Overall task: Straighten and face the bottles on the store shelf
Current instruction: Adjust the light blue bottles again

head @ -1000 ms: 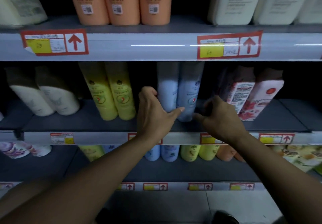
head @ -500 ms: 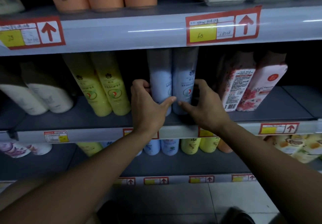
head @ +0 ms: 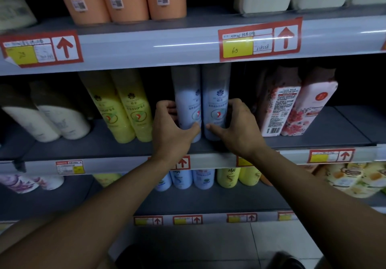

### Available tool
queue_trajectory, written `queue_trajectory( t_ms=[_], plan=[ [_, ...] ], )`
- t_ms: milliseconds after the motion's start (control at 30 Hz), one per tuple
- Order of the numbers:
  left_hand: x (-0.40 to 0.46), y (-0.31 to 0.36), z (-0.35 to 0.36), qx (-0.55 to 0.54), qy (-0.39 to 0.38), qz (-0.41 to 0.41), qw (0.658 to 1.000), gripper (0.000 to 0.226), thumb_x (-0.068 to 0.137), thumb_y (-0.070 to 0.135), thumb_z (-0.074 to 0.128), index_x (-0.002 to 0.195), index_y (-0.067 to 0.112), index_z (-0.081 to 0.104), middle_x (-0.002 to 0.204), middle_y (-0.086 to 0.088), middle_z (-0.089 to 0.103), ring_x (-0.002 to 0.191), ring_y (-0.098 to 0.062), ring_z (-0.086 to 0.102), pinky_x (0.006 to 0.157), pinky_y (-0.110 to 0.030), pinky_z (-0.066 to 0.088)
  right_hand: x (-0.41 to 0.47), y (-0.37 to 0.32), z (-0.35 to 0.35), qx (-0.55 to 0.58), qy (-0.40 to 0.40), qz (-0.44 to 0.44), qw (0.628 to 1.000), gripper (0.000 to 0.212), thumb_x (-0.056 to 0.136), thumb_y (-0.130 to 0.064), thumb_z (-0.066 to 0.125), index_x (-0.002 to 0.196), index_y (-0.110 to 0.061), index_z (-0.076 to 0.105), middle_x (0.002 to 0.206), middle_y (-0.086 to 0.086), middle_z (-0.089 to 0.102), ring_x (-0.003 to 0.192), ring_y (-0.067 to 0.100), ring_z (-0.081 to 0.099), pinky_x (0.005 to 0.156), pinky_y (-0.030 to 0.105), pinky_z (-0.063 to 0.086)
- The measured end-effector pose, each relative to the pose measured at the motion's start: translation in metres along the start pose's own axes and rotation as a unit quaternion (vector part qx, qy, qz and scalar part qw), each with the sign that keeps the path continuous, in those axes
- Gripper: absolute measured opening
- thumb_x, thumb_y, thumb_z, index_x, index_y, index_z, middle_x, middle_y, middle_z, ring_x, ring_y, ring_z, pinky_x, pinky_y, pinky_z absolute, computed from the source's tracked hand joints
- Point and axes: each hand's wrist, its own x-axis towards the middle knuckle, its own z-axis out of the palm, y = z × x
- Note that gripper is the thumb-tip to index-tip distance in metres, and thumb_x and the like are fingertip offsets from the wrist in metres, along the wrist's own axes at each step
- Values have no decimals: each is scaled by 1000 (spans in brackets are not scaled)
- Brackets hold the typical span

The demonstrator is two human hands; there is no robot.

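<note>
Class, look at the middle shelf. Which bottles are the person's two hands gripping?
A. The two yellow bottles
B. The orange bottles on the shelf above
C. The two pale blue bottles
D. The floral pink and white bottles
C: the left hand curls round the left pale blue bottle and the right hand round the right pale blue bottle; the others stand untouched.

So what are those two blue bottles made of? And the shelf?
The blue bottles, one gripped in each of the hands, look like smooth plastic: even pale colour, soft sheen, printed labels. The shelf looks like painted grey metal, with a dull flat surface; its front strip shines more, so it may be plastic. I can't be sure.
</note>
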Motion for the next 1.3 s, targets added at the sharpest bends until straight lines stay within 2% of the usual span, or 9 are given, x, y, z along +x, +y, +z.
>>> queue_trajectory(
  t_ms=[67,133,200,300,533,733,967,1167,1300],
  plan=[
    [0,-3,0,-10,-8,3,1000,58,71,23,86,115,23,48,110,9,62,92,3,64,73,-24,59,0,0,2,-2,2,1,1000,65,77,-37,88,127,-18,50,126,6,58,116,19,58,96,30,50],
    [-1,-6,0,-17,-18,10,1000,59,72,27,83,119,23,48,116,4,62,100,-3,65,80,-36,61,-2,-2,2,5,1,7,1000,64,77,-35,86,126,-19,49,126,4,56,114,18,58,97,33,50],
    [-2,-7,2,-12,-20,21,1000,65,71,37,85,122,23,46,121,1,59,105,-9,65,84,-40,60,-3,-4,3,20,2,10,1000,60,76,-37,82,123,-22,48,125,2,58,112,17,61,96,37,54],
    [-2,-7,4,-8,-6,26,1000,74,65,48,91,119,25,46,119,-2,58,103,-12,65,85,-37,59,-4,-5,2,33,3,12,999,58,76,-40,82,119,-27,46,124,0,63,110,16,65,94,40,57],
    [-2,-5,1,-39,-4,1,999,64,70,31,91,118,25,49,112,9,64,96,-1,67,78,-26,60,-5,-4,3,32,18,18,999,62,77,-36,88,124,-23,50,124,-1,63,109,13,65,92,32,56],
    [-3,-3,-2,-70,-20,-1,997,59,73,19,89,118,25,51,111,14,66,99,1,69,78,-20,58,-4,-3,5,30,26,23,999,64,73,-39,91,119,-26,48,122,-1,64,109,13,66,93,38,58],
    [-3,-5,-3,-67,-22,2,997,58,73,21,88,118,26,51,113,12,66,100,-1,69,81,-26,61,-3,-3,7,29,30,25,999,65,73,-41,90,121,-23,49,123,0,65,111,16,65,94,39,57],
    [-2,-5,-2,-56,-15,10,998,58,73,21,87,120,22,53,113,12,67,99,0,69,82,-29,62,-3,-3,7,31,32,24,999,64,73,-39,91,119,-26,48,121,-1,65,109,13,66,92,33,57],
    [-4,-5,-2,-39,-15,19,999,59,75,26,86,122,22,52,116,10,65,102,1,67,85,-32,61,-3,-1,8,26,29,20,999,65,73,-41,89,121,-26,48,123,0,64,110,14,66,94,40,58]
  ],
)
